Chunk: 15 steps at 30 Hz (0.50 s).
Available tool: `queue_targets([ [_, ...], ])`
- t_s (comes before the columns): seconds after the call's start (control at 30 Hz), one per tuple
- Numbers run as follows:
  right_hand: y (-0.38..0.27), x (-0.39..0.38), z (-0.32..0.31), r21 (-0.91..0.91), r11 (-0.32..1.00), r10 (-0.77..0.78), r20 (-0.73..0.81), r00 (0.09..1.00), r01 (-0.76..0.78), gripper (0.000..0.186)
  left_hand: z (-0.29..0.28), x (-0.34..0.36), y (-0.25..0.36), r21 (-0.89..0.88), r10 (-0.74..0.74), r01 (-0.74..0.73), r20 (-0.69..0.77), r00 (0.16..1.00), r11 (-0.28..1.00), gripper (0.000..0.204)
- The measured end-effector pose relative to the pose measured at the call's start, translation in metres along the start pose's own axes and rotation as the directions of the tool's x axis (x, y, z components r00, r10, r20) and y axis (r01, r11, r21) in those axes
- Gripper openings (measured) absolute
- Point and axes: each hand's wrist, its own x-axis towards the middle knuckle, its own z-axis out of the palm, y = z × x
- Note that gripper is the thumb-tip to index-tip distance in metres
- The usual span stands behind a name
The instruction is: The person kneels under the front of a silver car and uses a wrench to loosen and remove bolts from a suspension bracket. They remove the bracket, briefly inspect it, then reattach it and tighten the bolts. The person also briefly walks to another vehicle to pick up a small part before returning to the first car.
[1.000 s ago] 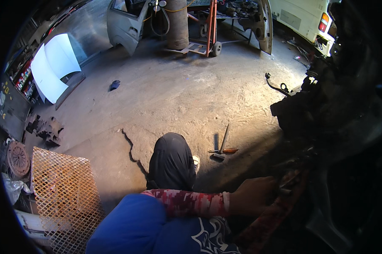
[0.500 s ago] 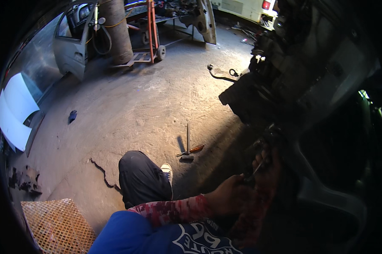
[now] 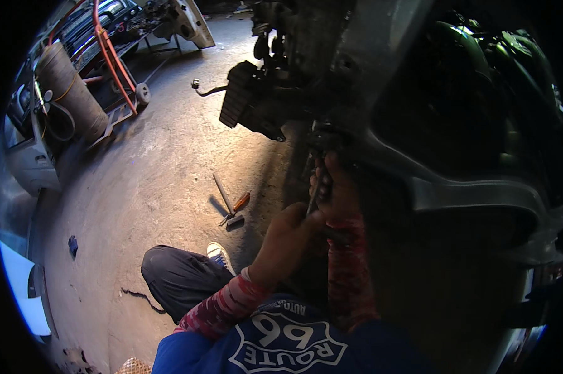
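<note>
My left hand [image 3: 288, 240] is closed around the lower end of a slim metal bar-like tool [image 3: 314, 201]; shadow hides its exact kind. Just above and to the right, my right hand [image 3: 339, 196] has its fingers curled round the tool's upper part, close beneath a dark fitting [image 3: 326, 134] on the vehicle's underside. How the tool meets that fitting is too dark to make out. Both forearms wear red patterned sleeves. A dark ribbed part [image 3: 241, 93] hangs from the vehicle ahead of my hands.
On the concrete floor lie a hammer [image 3: 233, 221] and an orange-handled screwdriver [image 3: 242, 201]. The vehicle's pale body panel [image 3: 475, 194] curves along the right. Far left stand a gas cylinder [image 3: 72, 93], a red hand truck [image 3: 116, 68] and a loose car door [image 3: 32, 162].
My view has swung right, so floor things shift left and the vehicle fills more of the picture. Both hands have come up nearer the middle, still closed at the tool.
</note>
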Motion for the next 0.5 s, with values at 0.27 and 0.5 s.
queue_targets([
  [0.27, 0.016, -0.004, -0.016, -0.755, 0.534, -0.686, -0.122, 0.717, 0.381, 0.033, -0.019, 0.011, -0.002, -0.758, -0.084, 0.586, 0.59, 0.803, 0.284, 0.031],
  [0.5, 0.025, 0.031, -0.019, -0.794, 0.31, -0.87, -0.015, 0.494, 0.523, 0.049, -0.018, 0.026, 0.004, -0.399, -0.216, 0.314, 0.274, 0.937, 0.861, 0.029],
])
